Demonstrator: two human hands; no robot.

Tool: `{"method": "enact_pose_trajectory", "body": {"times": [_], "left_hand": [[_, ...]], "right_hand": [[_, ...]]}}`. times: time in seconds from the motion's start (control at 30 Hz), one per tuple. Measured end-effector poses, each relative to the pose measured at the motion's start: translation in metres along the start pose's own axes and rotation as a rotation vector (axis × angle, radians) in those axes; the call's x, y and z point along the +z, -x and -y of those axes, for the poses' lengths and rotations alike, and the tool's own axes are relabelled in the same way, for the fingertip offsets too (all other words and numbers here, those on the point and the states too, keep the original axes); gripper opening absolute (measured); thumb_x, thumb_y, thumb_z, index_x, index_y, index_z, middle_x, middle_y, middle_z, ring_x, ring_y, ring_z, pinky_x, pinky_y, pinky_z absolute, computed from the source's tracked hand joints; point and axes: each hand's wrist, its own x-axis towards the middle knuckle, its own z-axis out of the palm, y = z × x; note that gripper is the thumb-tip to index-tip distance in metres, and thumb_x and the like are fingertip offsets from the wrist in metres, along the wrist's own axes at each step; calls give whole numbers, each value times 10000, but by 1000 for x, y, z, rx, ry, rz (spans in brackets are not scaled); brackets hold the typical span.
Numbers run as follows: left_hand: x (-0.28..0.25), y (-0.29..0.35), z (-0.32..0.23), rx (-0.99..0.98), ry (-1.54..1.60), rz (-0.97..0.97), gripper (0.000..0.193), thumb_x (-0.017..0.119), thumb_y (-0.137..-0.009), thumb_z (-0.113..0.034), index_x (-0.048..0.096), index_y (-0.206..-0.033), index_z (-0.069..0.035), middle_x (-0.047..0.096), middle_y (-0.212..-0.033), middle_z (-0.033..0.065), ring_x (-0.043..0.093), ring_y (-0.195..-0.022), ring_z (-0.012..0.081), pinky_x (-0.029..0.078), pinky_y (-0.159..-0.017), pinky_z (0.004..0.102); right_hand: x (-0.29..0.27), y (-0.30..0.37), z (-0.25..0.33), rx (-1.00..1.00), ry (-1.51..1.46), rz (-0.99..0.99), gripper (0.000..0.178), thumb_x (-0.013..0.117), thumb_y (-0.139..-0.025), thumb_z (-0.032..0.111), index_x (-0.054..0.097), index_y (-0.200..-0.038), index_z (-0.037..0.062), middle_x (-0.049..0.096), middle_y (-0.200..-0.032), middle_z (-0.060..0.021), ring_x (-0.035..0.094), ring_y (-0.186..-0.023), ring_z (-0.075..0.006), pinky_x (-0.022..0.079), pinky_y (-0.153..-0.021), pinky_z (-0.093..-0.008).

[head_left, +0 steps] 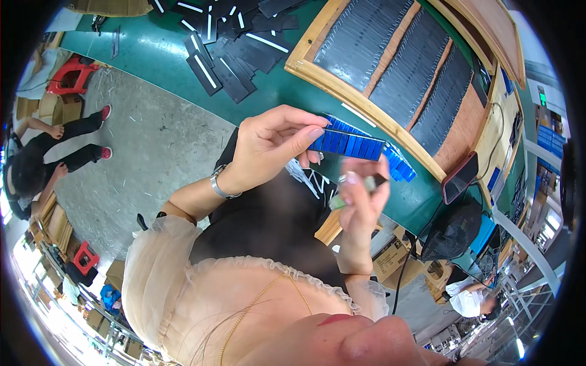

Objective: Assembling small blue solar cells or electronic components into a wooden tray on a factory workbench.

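Note:
My left hand point(271, 143) pinches one end of a narrow strip of shiny blue rectangular cells point(347, 144) between thumb and fingers, above the front edge of the bench. My right hand point(364, 198) is at the strip's other end, its fingers curled and smeared by motion. Something small, pale green with a dark part, shows in those fingers; its kind is too blurred to tell. Behind the held strip, more blue strips point(400, 165) lie on the green bench top point(274, 97) beside a wooden tray.
The wooden tray point(384, 124) holds rows of thin black panels point(400, 76). Loose black pieces with white strips point(229, 67) lie at the bench's far left. A phone point(459, 178) leans at the tray's right corner, near a black fan point(452, 232). Another person point(36, 158) sits at left.

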Motion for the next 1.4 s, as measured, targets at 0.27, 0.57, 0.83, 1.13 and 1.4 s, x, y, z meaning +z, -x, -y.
{"method": "enact_pose_trajectory", "body": {"times": [0.27,0.57,0.83,1.13,1.4], "left_hand": [[5,0,2,28,-22,-3,170,625,-933,7,646,-1100,34,701,-902,92,676,-712,93,560,-582,204],[4,1,5,62,-122,-40,176,623,-936,3,648,-1108,33,705,-923,92,677,-717,99,557,-589,217],[-2,-8,6,53,-57,-26,140,587,-959,-5,633,-1071,65,687,-905,126,671,-656,125,522,-516,208],[-7,-24,3,429,-662,-250,513,827,-759,-89,592,-1211,-27,660,-1037,86,611,-852,120,466,-691,243],[-16,-14,5,226,-311,-104,380,769,-819,-22,563,-1137,-52,706,-880,44,644,-907,128,473,-727,264]], "right_hand": [[16,-28,11,-410,682,-171,979,836,-708,91,267,-1505,75,400,-1408,-120,474,-1089,-133,362,-570,-151],[29,-40,7,-473,788,-133,974,856,-717,178,291,-1509,129,427,-1431,-110,489,-1162,-155,392,-653,-195],[-3,-55,14,-290,643,-120,327,774,-832,125,619,-1111,58,577,-1049,-18,504,-907,-92,360,-672,-207],[-6,-48,21,-125,201,28,113,672,-890,46,650,-816,-36,579,-867,-43,469,-751,-86,352,-688,-217],[3,-24,13,-272,364,30,112,671,-871,82,678,-852,-28,585,-865,-68,486,-740,-98,355,-641,-222]]}}
